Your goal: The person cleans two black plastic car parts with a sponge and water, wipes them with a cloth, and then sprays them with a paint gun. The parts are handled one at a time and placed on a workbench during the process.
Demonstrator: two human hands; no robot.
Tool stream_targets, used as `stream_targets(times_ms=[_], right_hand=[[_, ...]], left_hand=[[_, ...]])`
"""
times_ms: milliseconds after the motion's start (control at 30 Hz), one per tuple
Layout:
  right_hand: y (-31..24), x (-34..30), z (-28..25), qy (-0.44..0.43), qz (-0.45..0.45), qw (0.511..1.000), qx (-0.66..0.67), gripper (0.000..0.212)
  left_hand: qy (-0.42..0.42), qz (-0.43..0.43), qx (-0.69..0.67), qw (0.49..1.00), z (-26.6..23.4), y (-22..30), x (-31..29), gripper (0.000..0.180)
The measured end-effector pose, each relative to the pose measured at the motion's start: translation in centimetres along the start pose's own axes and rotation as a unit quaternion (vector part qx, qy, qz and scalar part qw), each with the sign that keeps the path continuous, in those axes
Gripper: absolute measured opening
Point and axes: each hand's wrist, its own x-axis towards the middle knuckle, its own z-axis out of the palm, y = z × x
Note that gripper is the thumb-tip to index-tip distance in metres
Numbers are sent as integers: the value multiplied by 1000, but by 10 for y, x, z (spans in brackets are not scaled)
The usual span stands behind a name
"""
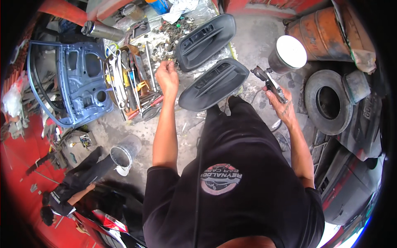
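Observation:
My left hand (167, 78) is closed, its fingertips pinched together over the near edge of a littered table. Whatever it may hold is too small to make out. Just right of it are two black plastic door trim panels, the far panel (206, 41) and the near panel (214, 84), lying side by side. In my right hand (282, 104) is a slim black-and-silver part (271, 82) with a dark, bulky end pointing away from me. Its exact kind is not clear. Small dark clips and fasteners (178, 31) are scattered beyond my left hand.
Left of my left hand sits a tray of wrenches (120, 80) and screwdrivers. A bare blue car door (74, 82) stands farther left. At right are a white-topped bucket (291, 51), a tire (328, 102) and an orange drum (318, 35). Another person (66, 194) bends over a car at lower left.

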Motion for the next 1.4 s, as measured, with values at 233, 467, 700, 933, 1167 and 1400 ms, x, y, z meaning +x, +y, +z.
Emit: stream_targets(times_ms=[233, 467, 700, 933, 1167, 1400], right_hand=[[-3, -5, 14, 37, 48, 998, 5, 39], [-19, -1, 27, 41, 59, 997, -15, 36], [-29, -3, 42, 51, 82, 995, -3, 33], [-28, -3, 50, 50, 75, 996, 10, 34], [-24, -4, 48, 61, 75, 995, 10, 35], [-23, -5, 45, 64, 92, 994, 11, 37]], left_hand=[[16, 177, 98, 979, 11, 19, 6, 51], [-38, 175, 24, 984, 43, 20, 45, 35], [-70, 198, -111, 971, 38, 45, 34, 28], [-74, 190, -108, 973, 34, 39, 35, 27], [-46, 291, -60, 954, 36, 44, 33, 25], [-45, 290, -63, 954, 37, 36, 37, 24]])
